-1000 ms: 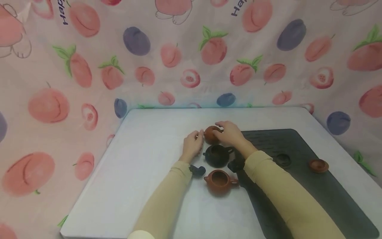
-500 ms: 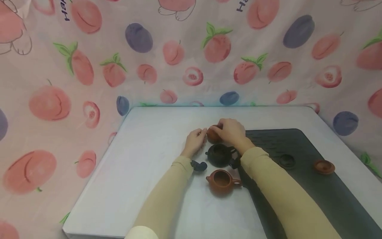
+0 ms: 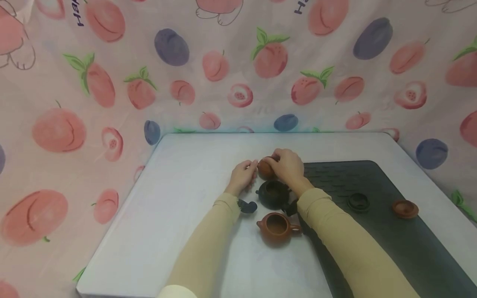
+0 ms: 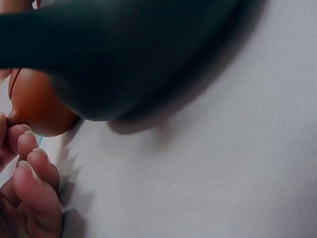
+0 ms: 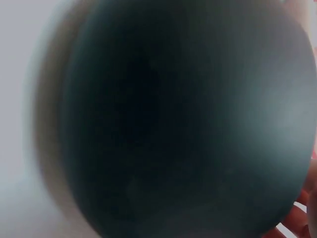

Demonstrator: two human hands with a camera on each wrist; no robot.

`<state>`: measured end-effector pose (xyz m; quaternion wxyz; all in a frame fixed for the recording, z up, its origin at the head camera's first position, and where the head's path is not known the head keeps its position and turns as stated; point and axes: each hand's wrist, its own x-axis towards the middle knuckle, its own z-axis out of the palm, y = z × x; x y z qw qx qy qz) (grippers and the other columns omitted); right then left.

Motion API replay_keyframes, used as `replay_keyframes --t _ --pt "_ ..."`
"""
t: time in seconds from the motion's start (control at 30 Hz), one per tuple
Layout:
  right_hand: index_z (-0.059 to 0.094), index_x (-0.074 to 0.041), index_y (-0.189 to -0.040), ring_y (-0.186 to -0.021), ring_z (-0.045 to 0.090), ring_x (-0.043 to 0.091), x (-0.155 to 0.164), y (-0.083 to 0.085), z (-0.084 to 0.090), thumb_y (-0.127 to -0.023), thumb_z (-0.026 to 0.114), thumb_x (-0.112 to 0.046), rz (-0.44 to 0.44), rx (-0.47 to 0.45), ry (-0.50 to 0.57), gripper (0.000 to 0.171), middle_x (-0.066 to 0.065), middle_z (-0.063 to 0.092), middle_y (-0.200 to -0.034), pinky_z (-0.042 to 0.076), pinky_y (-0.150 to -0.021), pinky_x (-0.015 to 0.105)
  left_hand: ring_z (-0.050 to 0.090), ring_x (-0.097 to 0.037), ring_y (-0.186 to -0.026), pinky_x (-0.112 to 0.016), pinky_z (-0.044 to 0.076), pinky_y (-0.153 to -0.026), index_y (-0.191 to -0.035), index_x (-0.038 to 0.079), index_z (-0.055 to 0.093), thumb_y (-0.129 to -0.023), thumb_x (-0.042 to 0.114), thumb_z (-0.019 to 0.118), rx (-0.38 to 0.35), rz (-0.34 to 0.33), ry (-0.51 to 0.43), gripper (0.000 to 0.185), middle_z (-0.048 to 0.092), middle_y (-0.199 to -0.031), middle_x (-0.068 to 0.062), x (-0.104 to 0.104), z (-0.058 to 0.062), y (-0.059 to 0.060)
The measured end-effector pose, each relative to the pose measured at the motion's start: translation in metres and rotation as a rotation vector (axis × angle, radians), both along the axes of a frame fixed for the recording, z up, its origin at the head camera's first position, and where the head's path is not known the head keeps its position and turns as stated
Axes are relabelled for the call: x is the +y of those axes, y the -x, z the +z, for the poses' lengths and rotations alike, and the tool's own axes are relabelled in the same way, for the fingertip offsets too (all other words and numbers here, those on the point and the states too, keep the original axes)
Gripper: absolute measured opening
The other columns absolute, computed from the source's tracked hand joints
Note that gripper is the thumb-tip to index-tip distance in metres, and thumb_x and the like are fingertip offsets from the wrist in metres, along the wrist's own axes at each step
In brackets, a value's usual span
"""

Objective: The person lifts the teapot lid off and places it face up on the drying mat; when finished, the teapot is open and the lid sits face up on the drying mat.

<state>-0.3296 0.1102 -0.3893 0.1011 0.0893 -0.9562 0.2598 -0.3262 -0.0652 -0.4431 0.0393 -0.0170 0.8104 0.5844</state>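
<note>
A white table (image 3: 179,215) fills the lower middle of the head view. Near its middle stand three little teapots in a row going up the frame: a brown teapot (image 3: 277,227) lowest, a black teapot (image 3: 273,194) above it, and a small brown pot (image 3: 265,169) at the top. A big dark tray (image 3: 402,244) lies on the right side of the table.

Right wrist view: a blurred dark teapot (image 5: 188,119) fills the frame. The right hand (image 3: 287,166) covers most of the far brown teapot (image 3: 265,169); its lid cannot be seen.
</note>
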Motion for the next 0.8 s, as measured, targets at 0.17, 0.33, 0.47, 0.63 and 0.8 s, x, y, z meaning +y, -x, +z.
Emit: replay_keyframes --t 0.17,0.33,0.47,0.63,0.8 --pt "0.076 -0.014 -0.1 -0.092 0.066 0.03 0.002 -0.001 0.001 -0.099 0.069 -0.043 0.002 -0.021 -0.007 0.03 0.007 0.072 -0.099 0.054 -0.082 0.05 0.051 -0.015 -0.051 -0.026 0.044 -0.045 -0.092 0.007 0.063 -0.107 0.048 0.052 -0.01 0.008 -0.009 0.045 0.058 -0.07 -0.002 0.004 -0.001 0.001" --pt "0.078 -0.013 -0.117 -0.108 0.065 0.034 0.007 -0.004 0.004 -0.1 0.067 -0.04 0.001 -0.047 0.041 0.033 0.01 0.073 -0.115 0.052 -0.093 0.052 0.052 -0.016 -0.052 -0.027 0.045 -0.045 -0.095 0.005 0.064 -0.107 0.047 0.052 -0.014 0.004 -0.004 0.045 0.059 -0.071 -0.002 0.006 -0.001 0.0" --pt "0.076 -0.012 -0.121 -0.107 0.067 0.033 0.014 -0.006 0.008 -0.101 0.067 -0.038 -0.013 -0.048 0.189 0.034 0.012 0.073 -0.118 0.054 -0.092 0.05 0.052 -0.016 -0.051 -0.027 0.045 -0.045 -0.095 0.005 0.064 -0.107 0.046 0.052 -0.018 0.012 0.0 0.044 0.059 -0.072 -0.003 0.006 0.001 -0.001" --pt "0.074 -0.013 -0.125 -0.106 0.069 0.03 0.029 -0.009 0.013 -0.1 0.068 -0.041 -0.055 -0.129 0.435 0.038 0.011 0.073 -0.119 0.056 -0.09 0.045 0.053 -0.016 -0.052 -0.027 0.046 -0.045 -0.098 0.004 0.065 -0.107 0.045 0.052 -0.025 0.008 -0.01 0.044 0.06 -0.073 -0.004 0.004 0.003 -0.002" --pt "0.064 -0.007 -0.137 -0.119 0.062 0.025 0.045 -0.013 0.015 -0.102 0.065 -0.039 -0.055 -0.321 0.81 0.047 0.012 0.064 -0.132 0.052 -0.1 0.038 0.053 -0.016 -0.053 -0.027 0.045 -0.046 -0.099 0.004 0.065 -0.107 0.046 0.052 -0.019 0.005 -0.008 0.045 0.059 -0.073 -0.004 0.002 0.002 -0.002"
